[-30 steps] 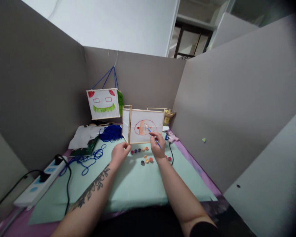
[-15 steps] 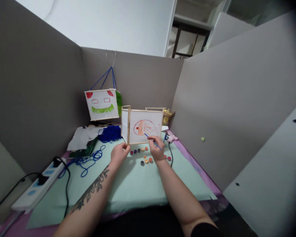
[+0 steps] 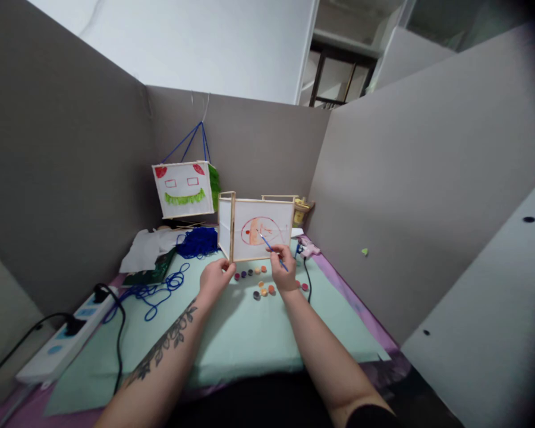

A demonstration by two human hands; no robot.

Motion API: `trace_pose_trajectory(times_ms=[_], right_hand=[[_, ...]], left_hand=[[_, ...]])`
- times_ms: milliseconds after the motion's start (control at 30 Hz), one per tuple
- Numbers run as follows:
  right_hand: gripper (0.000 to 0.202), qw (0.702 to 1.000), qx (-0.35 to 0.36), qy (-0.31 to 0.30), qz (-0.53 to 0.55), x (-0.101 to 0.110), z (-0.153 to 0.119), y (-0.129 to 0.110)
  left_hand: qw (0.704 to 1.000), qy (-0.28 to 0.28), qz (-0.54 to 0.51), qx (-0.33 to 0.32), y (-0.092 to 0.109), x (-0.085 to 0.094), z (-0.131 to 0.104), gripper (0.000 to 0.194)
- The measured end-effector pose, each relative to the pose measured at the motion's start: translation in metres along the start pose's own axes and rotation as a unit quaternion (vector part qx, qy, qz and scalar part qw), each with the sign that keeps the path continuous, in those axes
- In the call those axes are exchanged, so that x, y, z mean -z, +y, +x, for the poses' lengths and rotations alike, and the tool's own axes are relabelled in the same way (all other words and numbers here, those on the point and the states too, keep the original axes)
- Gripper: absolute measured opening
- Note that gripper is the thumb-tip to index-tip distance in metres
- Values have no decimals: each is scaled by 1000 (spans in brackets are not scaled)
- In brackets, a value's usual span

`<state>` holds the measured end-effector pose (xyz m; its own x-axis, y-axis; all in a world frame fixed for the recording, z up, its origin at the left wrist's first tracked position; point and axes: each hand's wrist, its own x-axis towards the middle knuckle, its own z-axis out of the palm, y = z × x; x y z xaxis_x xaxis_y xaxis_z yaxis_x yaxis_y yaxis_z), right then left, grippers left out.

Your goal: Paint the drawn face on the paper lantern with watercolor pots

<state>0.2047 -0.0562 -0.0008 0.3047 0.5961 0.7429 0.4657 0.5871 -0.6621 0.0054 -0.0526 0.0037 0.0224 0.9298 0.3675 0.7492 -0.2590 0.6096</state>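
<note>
Honestly, with left hand (image 3: 214, 278) pinching the paper frame (image 3: 282, 211) at its bottom corner and right hand (image 3: 284, 268) wrapped round a paintbrush (image 3: 266, 241) at its front, a slack left grip could tip it onto the paint pots (image 3: 264, 292) in front of it.

two paper-sided boxes (image 3: 280, 213), one paintbrush (image 3: 266, 241), about eleven paint pots (image 3: 271, 289)
the pots made a row of five, about four clustered nearer the front edge of the desk (image 3: 249, 336), and two toward its right edge; by that edge lay one glue gun (image 3: 310, 246), at the left edge one power strip (image 3: 66, 340) with two plugs (image 3: 75, 325), toward the back left corner one blue cord heap (image 3: 198, 242).
</note>
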Motion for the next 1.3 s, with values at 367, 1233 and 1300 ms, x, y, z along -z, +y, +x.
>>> trace_pose_trajectory(times_ms=[367,1233,1300], right_hand=[[14,984,155,-63,-59,0,-3,9],[22,964,-130,-97,210,65,-4,1],[25,956,-150,-110,228,67,-10,6]], left_hand=[[998,14,-56,7,-4,-2,2,27],[995,-72,47,42,-20,-19,15,33],[993,-84,70,49,-23,-19,17,33]])
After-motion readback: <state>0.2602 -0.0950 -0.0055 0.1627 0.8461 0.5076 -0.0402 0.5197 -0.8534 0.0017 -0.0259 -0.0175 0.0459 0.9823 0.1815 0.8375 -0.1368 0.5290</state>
